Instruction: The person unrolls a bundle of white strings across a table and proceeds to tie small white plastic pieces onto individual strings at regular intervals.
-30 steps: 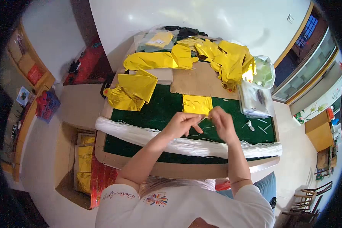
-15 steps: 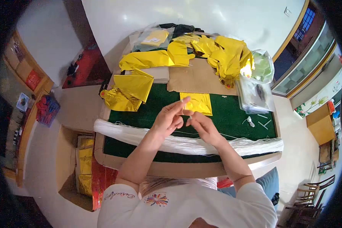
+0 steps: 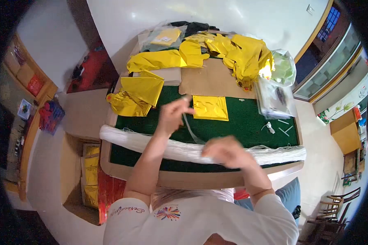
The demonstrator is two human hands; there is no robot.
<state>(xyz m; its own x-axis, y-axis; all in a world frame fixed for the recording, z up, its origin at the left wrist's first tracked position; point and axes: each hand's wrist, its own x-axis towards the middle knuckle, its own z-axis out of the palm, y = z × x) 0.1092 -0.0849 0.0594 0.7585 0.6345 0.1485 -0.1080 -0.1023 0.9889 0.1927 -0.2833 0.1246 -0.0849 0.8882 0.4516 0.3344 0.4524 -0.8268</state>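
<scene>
Your left hand [image 3: 172, 115] is raised over the green mat [image 3: 241, 122], its fingers bunched and the thumb and forefinger pinching the upper end of a thin white strand [image 3: 191, 130]. That strand runs down and to your right toward your right hand [image 3: 225, 152], which is curled loosely just above the long bundle of white strands [image 3: 131, 139] lying across the near edge of the table; the hand is blurred, so you cannot tell whether its fingers actually grip the strand or only close around it. Just beyond your left fingertips, a flat gold foil square [image 3: 210, 108] lies on the mat, apart from both hands. Behind it sits a sheet of brown cardboard [image 3: 210, 81], and a heap of crumpled gold foil pieces [image 3: 243, 53] covers the far side of the table. A folded gold foil piece [image 3: 141, 92] rests at the far left corner, and a stack of clear plastic bags [image 3: 274, 102] sits on the right.
</scene>
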